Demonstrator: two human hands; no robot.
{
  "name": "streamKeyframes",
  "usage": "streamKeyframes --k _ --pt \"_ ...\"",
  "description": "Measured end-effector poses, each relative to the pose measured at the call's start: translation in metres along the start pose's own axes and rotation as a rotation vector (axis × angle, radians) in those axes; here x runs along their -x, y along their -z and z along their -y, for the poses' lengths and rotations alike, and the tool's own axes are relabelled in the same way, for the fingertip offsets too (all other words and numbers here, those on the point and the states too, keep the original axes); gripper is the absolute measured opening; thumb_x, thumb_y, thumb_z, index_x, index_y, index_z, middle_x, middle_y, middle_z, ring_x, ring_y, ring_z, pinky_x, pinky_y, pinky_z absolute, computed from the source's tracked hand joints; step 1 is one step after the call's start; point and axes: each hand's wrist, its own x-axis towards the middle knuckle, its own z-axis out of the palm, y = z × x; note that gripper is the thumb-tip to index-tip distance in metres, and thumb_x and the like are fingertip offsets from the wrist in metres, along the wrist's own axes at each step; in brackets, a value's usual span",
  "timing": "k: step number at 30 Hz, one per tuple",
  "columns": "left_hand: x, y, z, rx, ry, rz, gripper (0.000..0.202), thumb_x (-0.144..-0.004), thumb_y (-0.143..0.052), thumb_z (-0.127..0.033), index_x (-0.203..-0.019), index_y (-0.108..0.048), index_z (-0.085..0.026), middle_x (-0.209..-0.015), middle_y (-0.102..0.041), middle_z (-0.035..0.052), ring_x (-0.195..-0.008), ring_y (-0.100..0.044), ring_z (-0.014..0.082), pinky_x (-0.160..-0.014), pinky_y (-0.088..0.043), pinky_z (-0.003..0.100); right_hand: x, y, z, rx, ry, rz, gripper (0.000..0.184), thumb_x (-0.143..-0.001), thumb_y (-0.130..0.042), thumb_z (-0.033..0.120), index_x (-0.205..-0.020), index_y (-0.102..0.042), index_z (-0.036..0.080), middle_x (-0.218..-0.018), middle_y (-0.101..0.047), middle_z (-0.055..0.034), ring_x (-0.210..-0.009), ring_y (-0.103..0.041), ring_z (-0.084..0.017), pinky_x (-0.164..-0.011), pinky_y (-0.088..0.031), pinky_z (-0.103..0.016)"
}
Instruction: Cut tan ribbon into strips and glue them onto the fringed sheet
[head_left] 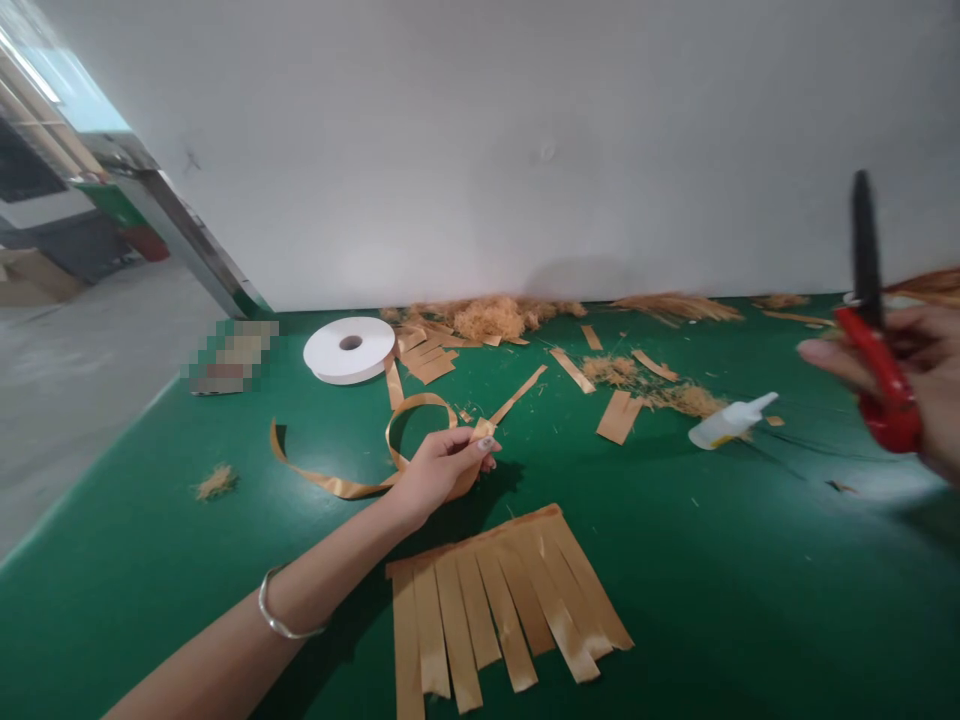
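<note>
Reckoned from the left hand, a brown box (34, 280) stands on the floor at ten o'clock, its inside hidden. A white roll (366, 366) lies on the table (135, 620) between ten and eleven. Gold ribbon (345, 488) curls out at nine, its near part pinched between the thumb and bent fingers of the left hand (450, 465). A fringed gold piece (495, 590) lies at five. A squeeze bottle (724, 423) lies tipped at three, contents unclear. Beyond it, the right hand (926, 370) curls its fingers round red-handled scissors (889, 390), thumb jutting toward nine, blade toward twelve.
</note>
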Motion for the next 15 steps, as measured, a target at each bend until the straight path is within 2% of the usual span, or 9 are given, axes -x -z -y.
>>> streamKeyframes --k 2,4,8,12,15 --pt "0.000 0.000 0.000 0.015 0.000 0.006 0.036 -0.070 -0.067 -0.047 -0.077 -0.067 -0.012 -0.065 -0.059 0.0021 -0.062 -0.051 0.0102 -0.059 -0.039 0.022 0.019 -0.013 0.030 -0.280 -0.098 0.092 0.045 -0.054 -0.076 0.051 -0.080 -0.061 0.018 -0.066 -0.054 -0.0015 -0.051 -0.043 -0.008 -0.048 -0.033 -0.028" --pt "0.001 0.000 0.000 0.019 -0.003 0.007 0.037 -0.070 -0.067 -0.048 -0.077 -0.067 -0.012 -0.065 -0.059 0.0022 -0.062 -0.051 0.0103 -0.059 -0.039 0.022 0.034 -0.031 0.050 -0.473 -0.108 0.214 0.047 -0.046 -0.081 0.047 -0.077 -0.060 0.019 -0.066 -0.054 -0.0001 -0.051 -0.043 -0.008 -0.047 -0.034 -0.027" --pt "0.003 -0.001 0.001 0.019 -0.014 0.004 0.040 -0.067 -0.068 -0.051 -0.075 -0.067 -0.012 -0.064 -0.059 0.0024 -0.062 -0.052 0.0105 -0.059 -0.039 0.022 0.059 -0.074 0.061 -0.649 -0.066 0.528 0.053 -0.039 -0.083 0.044 -0.075 -0.054 0.019 -0.068 -0.054 0.0014 -0.059 -0.049 -0.012 -0.056 -0.044 -0.028" --pt "0.002 0.000 0.003 0.016 -0.026 0.003 0.040 -0.068 -0.068 -0.051 -0.075 -0.067 -0.012 -0.064 -0.058 0.0017 -0.063 -0.051 0.0100 -0.060 -0.039 0.022 0.082 -0.104 0.053 -0.620 -0.008 0.703 0.053 -0.052 -0.077 0.049 -0.080 -0.041 0.022 -0.070 -0.050 0.0039 -0.058 -0.050 -0.011 -0.056 -0.046 -0.028" --pt "0.001 0.001 0.005 0.011 -0.030 0.017 0.039 -0.069 -0.067 -0.050 -0.076 -0.067 -0.012 -0.064 -0.059 0.0014 -0.063 -0.052 0.0099 -0.061 -0.039 0.022 0.093 -0.105 0.052 -0.442 0.078 0.781 0.051 -0.062 -0.071 0.050 -0.089 -0.037 0.023 -0.073 -0.046 0.0043 -0.056 -0.047 -0.011 -0.052 -0.044 -0.026"
